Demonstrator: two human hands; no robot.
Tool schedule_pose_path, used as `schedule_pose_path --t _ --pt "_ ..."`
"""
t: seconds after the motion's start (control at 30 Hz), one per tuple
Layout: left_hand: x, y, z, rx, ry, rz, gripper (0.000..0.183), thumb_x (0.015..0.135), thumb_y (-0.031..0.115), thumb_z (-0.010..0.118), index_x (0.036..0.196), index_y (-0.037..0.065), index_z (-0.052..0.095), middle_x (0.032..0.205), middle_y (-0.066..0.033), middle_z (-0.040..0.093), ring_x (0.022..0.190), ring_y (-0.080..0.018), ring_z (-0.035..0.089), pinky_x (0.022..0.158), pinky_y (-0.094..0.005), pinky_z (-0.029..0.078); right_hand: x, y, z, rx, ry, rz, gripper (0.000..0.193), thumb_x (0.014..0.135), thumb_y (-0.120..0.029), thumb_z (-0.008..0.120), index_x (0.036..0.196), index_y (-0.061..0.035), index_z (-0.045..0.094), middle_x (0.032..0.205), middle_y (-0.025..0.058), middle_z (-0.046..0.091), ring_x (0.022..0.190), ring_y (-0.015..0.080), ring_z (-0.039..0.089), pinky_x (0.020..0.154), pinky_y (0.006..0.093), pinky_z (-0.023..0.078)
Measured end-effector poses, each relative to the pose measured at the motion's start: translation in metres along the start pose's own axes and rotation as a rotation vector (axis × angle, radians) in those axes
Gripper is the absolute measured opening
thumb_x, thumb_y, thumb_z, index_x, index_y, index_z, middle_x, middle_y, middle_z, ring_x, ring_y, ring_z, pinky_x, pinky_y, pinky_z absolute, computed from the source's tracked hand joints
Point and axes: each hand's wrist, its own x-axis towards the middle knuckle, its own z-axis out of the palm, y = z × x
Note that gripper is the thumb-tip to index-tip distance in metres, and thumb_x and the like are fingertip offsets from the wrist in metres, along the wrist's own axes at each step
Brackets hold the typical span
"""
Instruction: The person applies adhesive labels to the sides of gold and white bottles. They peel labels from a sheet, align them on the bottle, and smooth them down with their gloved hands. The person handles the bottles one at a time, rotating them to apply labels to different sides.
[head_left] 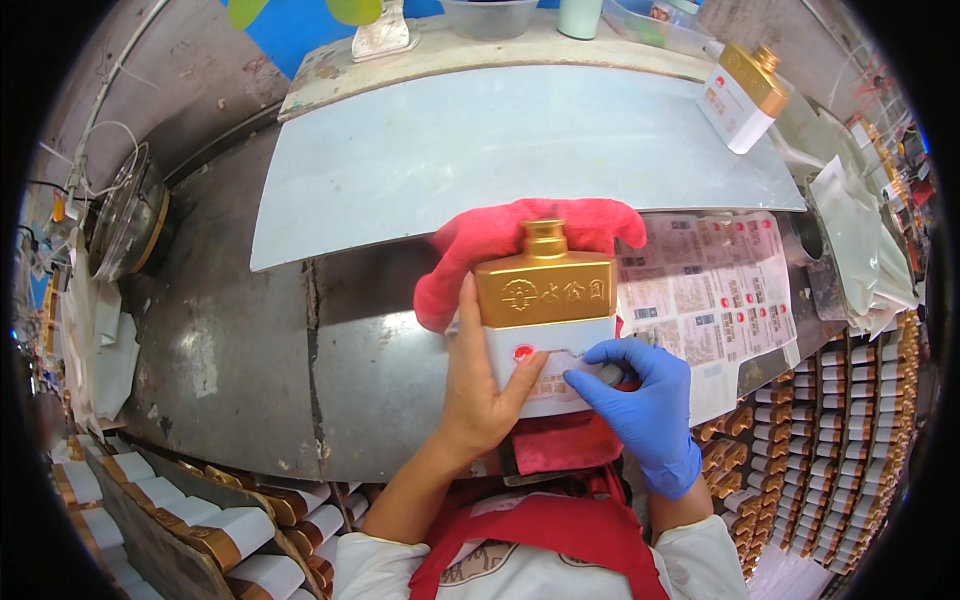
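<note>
My bare left hand (pixel 480 385) is closed around the left side of a flat bottle (pixel 553 330), its thumb lying across the front. The bottle stands nearly upright towards me, with a gold embossed shoulder and neck, a white lower body, and a small red mark and gold print on the front. My right hand (pixel 645 405), in a blue glove, has thumb and forefinger curled at the bottle's lower right front. A small grey object (pixel 609 375) shows between these fingers; its kind is unclear. Behind the bottle lies a bunched red cloth (pixel 460 255).
A sheet of printed labels (pixel 710 290) lies right of the bottle. A pale board (pixel 480 150) spans the bench, with another gold-and-white bottle (pixel 743 97) at its right end. Racks of similar bottles (pixel 840 430) stand low right, and more bottles (pixel 215 530) low left.
</note>
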Motion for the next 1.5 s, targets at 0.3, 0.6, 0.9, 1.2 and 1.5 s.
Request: schedule_pose_path --t 0.3,0.6,0.9,1.2,1.5 --pt "0.007 0.002 0.001 0.067 0.054 0.008 0.082 0.086 0.019 0.064 0.143 -0.008 0.013 0.120 -0.0236 0.050 0.107 -0.0325 0.051 0.092 -0.0391 0.039 0.001 0.010 0.003 0.076 0.014 0.034 0.016 0.072 -0.014 0.078 0.080 -0.0048 0.067 0.069 0.0025 0.063 0.058 0.0074 0.056 0.056 0.0220 0.047" --pt "0.000 0.003 -0.010 -0.217 -0.143 -0.105 0.093 0.087 0.014 0.063 0.145 -0.004 -0.007 0.141 -0.0216 0.034 0.126 -0.0280 0.038 0.106 -0.0363 0.028 0.002 0.017 0.000 0.086 0.021 0.064 0.013 0.074 -0.013 0.076 0.078 -0.0051 0.066 0.068 0.0009 0.062 0.059 0.0056 0.054 0.057 0.0213 0.045" --pt "-0.004 0.004 -0.012 -0.213 -0.236 -0.081 0.095 0.086 0.008 0.061 0.144 -0.004 -0.013 0.146 -0.0224 0.024 0.133 -0.0282 0.031 0.109 -0.0362 0.023 0.000 0.031 -0.005 0.141 0.139 0.087 0.038 0.071 -0.015 0.078 0.104 -0.0047 0.062 0.081 -0.0002 0.061 0.062 0.0050 0.048 0.060 0.0214 0.044" --pt "-0.005 0.004 -0.015 0.433 -0.120 0.214 0.062 0.088 0.018 0.059 0.144 0.009 0.033 0.152 -0.0254 0.007 0.139 -0.0410 0.008 0.112 -0.0443 0.011 0.002 0.037 0.004 0.099 -0.070 0.123 0.083 0.064 -0.034 0.084 0.132 -0.0030 0.047 0.086 0.0056 0.055 0.067 0.0108 0.048 0.063 0.0259 0.045" --pt "-0.006 0.015 -0.017 0.648 -0.203 0.281 0.051 0.084 0.015 0.062 0.134 0.021 0.052 0.152 -0.0215 0.011 0.136 -0.0413 0.013 0.111 -0.0469 0.017 0.003 0.046 -0.004 0.192 -0.161 0.140 0.080 0.069 -0.029 0.081 0.134 0.0000 0.044 0.081 0.0031 0.052 0.065 0.0083 0.047 0.061 0.0235 0.044"
